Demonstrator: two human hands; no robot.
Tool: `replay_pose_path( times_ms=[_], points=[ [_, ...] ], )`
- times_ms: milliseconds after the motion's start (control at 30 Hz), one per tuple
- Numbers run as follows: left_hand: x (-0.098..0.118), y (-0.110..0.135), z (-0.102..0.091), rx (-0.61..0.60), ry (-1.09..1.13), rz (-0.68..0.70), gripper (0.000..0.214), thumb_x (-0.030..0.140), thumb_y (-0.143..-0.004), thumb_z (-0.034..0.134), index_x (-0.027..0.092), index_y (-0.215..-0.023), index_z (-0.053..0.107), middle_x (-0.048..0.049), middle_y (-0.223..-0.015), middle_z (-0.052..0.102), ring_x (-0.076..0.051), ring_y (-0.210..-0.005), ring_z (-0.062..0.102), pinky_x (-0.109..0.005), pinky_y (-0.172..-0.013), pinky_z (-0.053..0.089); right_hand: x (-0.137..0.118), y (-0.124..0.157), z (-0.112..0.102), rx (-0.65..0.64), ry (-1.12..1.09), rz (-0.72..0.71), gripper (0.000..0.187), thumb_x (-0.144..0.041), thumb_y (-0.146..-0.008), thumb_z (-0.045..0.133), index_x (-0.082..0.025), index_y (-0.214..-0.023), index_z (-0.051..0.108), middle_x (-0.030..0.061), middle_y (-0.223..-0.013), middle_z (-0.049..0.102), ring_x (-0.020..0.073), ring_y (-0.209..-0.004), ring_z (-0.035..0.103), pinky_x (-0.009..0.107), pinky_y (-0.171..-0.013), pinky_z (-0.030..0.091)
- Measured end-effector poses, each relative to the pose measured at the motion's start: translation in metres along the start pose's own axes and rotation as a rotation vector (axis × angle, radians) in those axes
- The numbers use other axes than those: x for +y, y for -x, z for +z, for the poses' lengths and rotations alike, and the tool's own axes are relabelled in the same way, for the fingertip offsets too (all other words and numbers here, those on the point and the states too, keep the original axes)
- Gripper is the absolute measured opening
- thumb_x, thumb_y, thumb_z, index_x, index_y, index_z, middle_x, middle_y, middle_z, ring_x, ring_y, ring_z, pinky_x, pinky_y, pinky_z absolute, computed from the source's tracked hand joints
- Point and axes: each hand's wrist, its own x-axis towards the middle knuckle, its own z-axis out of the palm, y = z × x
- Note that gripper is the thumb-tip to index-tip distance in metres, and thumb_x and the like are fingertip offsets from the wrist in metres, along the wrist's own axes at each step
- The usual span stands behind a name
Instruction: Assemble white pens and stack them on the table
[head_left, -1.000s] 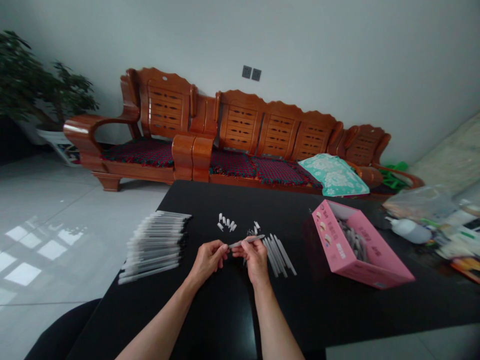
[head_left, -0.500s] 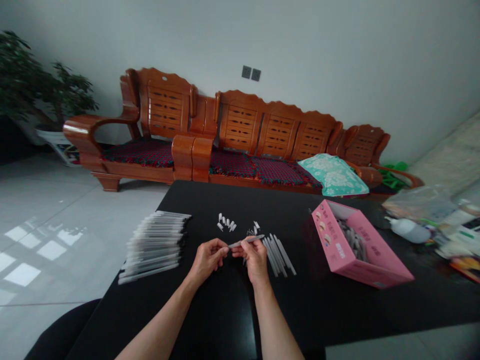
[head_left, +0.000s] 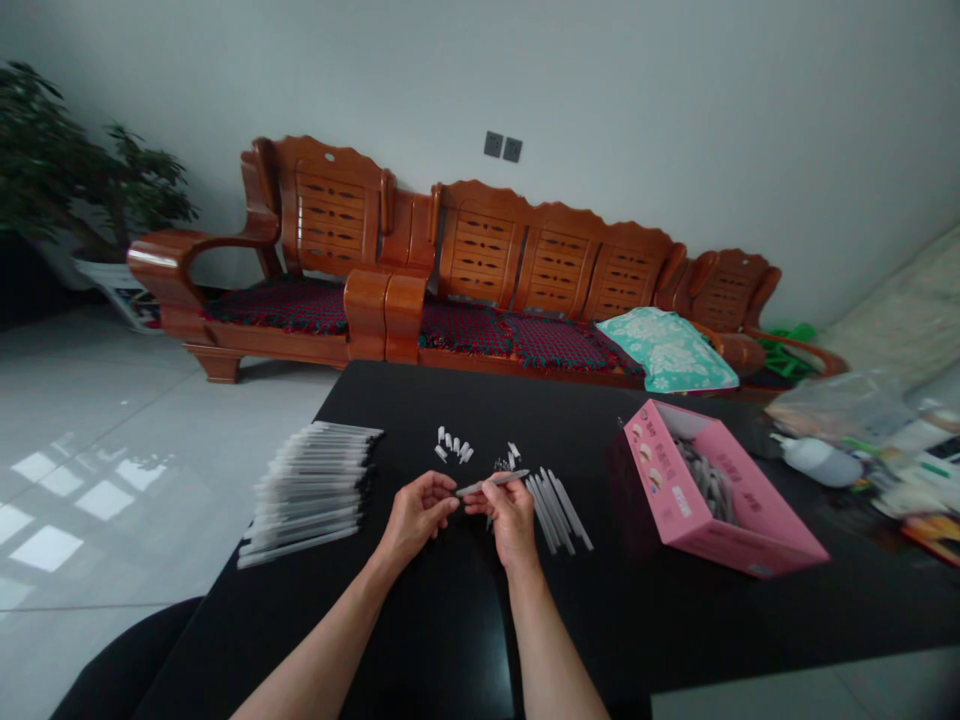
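A slim grey pen barrel (head_left: pixel 513 477) lies slanted across the fingers of my right hand (head_left: pixel 513 520), which is closed around it. At the barrel's left end, the thumb and forefinger of my left hand (head_left: pixel 418 515) are pinched together; whatever sits between them is too small to make out. Several loose grey barrels (head_left: pixel 556 515) rest on the table just right of my right hand. Beyond my hands are short white caps (head_left: pixel 454 443), and a few more small white pieces (head_left: pixel 513 453) lie near my right fingertips, partly hidden.
A stack of whitish pens (head_left: pixel 307 495) with dark ends covers the left side of the black table (head_left: pixel 450 640). To the right stands an open pink box (head_left: pixel 675 490) holding grey barrels. Farther right are a white bottle (head_left: pixel 816 460) and plastic bags. A wooden sofa (head_left: pixel 401 310) stands behind.
My left fingertips have shifted very slightly at the barrel's left end. My right hand and the barrel stay almost in place.
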Motion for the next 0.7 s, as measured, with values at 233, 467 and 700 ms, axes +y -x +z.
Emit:
replay_pose_path(
  times_ms=[233, 467, 700],
  points=[
    [-0.0041, -0.0004, -0.0017, -0.036, -0.129, 0.004, 0.036, 0.047, -0.083, 0.056, 0.013, -0.071, 0.061, 0.0022, -0.044, 0.053, -0.006, -0.033, 0.042, -0.015, -0.033, 0.029, -0.0058, 0.0028, 0.0023, -0.021, 0.009, 0.003, 0.027, -0.032, -0.077, 0.072, -0.016, -0.090, 0.054, 0.0045, -0.075, 0.073, 0.0206, -0.064, 0.072, 0.030, -0.056, 0.060],
    [-0.0041, -0.0009, -0.0012, -0.021, -0.052, 0.003, 0.035, 0.047, -0.081, 0.060, 0.013, -0.087, 0.063, 0.0007, -0.054, 0.059, -0.008, -0.038, 0.049, -0.015, -0.033, 0.034, 0.0000, 0.0002, -0.0002, -0.005, 0.000, -0.007, 0.029, -0.033, -0.076, 0.073, -0.016, -0.090, 0.054, 0.0042, -0.073, 0.073, 0.0205, -0.062, 0.072, 0.029, -0.054, 0.059],
    [-0.0043, -0.0011, -0.0016, -0.020, -0.089, -0.003, 0.033, 0.045, -0.078, 0.063, 0.013, -0.083, 0.063, 0.0008, -0.055, 0.060, -0.008, -0.037, 0.048, -0.015, -0.033, 0.033, 0.0030, -0.0012, -0.0018, -0.013, -0.007, -0.007, 0.028, -0.032, -0.076, 0.073, -0.016, -0.090, 0.055, 0.0036, -0.073, 0.072, 0.0205, -0.063, 0.072, 0.029, -0.054, 0.059]
  ],
)
